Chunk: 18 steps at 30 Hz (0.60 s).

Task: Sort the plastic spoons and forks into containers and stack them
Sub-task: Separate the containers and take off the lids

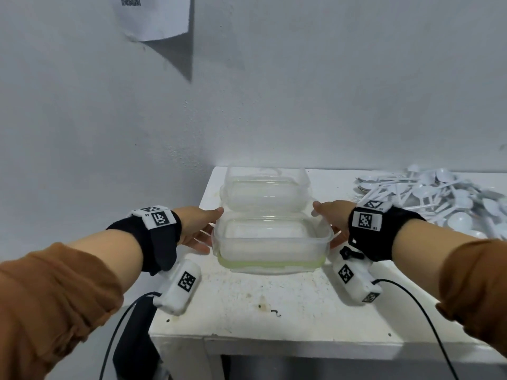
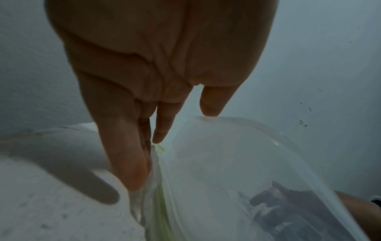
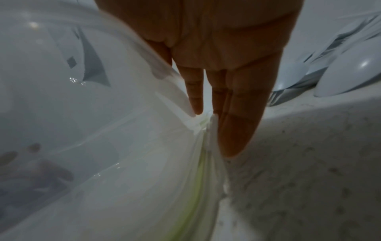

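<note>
Your sleeves [image 1: 55, 292] rust-brown. Your wrist straps [image 1: 156, 237] black, each carrying white tags [image 1: 160, 218] with black-and-white square code patterns. Cables [image 1: 428, 319] black. Container you hold [image 1: 271, 242] clear, faintly cloudy, with yellow-green band along its lower edge [image 1: 270, 266]; same green strip shows in both wrist views [image 2: 159, 203]. Second container [image 1: 264, 187] behind it clear. Spoon and fork pile [image 1: 439, 198] white. Table [image 1: 260, 311] white, speckled with dark spots. Wall [image 1: 301, 91] pale grey-white; paper [image 1: 156, 15] on it white with black print.
</note>
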Each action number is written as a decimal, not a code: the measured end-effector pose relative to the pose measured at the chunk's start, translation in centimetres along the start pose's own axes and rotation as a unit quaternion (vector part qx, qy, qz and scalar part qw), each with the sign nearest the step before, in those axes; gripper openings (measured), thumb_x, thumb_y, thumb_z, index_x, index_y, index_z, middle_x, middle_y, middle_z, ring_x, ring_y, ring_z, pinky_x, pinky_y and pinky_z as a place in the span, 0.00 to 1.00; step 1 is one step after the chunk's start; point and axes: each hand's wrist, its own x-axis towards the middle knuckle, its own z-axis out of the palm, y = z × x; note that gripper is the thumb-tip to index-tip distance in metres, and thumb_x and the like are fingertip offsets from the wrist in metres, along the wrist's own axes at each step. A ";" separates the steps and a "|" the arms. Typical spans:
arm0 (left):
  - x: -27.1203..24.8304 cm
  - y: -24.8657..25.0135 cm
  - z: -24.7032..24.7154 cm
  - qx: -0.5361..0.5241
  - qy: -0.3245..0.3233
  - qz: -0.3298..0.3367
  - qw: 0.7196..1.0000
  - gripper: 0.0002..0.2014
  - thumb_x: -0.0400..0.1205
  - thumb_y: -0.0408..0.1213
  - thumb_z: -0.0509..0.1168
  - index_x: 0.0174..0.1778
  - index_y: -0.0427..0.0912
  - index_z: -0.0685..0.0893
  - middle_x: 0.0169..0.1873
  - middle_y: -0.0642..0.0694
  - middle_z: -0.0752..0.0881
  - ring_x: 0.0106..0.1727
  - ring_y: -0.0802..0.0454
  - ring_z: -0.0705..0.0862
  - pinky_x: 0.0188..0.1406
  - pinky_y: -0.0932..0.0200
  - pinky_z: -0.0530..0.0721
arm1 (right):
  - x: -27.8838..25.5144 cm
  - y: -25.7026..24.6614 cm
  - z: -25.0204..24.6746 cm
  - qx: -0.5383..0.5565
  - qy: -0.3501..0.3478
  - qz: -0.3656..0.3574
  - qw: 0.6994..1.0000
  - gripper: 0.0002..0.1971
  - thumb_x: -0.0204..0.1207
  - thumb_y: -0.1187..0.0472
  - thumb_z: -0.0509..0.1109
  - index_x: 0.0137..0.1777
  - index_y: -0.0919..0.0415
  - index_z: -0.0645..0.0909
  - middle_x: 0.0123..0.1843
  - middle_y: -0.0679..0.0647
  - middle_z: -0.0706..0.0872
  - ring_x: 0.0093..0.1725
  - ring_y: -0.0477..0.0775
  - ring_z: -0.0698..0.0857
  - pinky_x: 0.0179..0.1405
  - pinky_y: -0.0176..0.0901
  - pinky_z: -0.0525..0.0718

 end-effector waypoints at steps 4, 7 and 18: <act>-0.2 -0.1 -0.1 -0.007 0.011 -0.002 1.000 0.19 0.85 0.50 0.58 0.49 0.36 0.81 0.39 0.41 0.83 0.34 0.47 0.83 0.42 0.51 0.87 | -0.2 -0.1 0.2 0.000 -0.004 -0.002 1.000 0.22 0.83 0.45 0.56 0.64 0.62 0.77 0.45 0.60 0.84 0.46 0.66 0.87 0.55 0.63 0.85; -0.7 0.0 -0.2 -0.009 0.030 0.008 0.999 0.20 0.85 0.49 0.58 0.59 0.34 0.80 0.43 0.42 0.83 0.39 0.48 0.82 0.46 0.50 0.85 | -0.9 -0.3 0.0 -0.009 0.004 -0.011 1.000 0.22 0.84 0.46 0.56 0.63 0.64 0.78 0.45 0.59 0.83 0.42 0.61 0.86 0.54 0.56 0.86; -6.4 5.9 1.3 0.051 0.076 0.176 0.980 0.08 0.86 0.38 0.57 0.57 0.41 0.78 0.58 0.44 0.81 0.54 0.50 0.78 0.64 0.52 0.77 | -7.1 -3.0 -7.7 -0.232 0.070 -0.151 0.958 0.06 0.81 0.59 0.63 0.50 0.59 0.79 0.40 0.53 0.85 0.37 0.52 0.85 0.38 0.43 0.84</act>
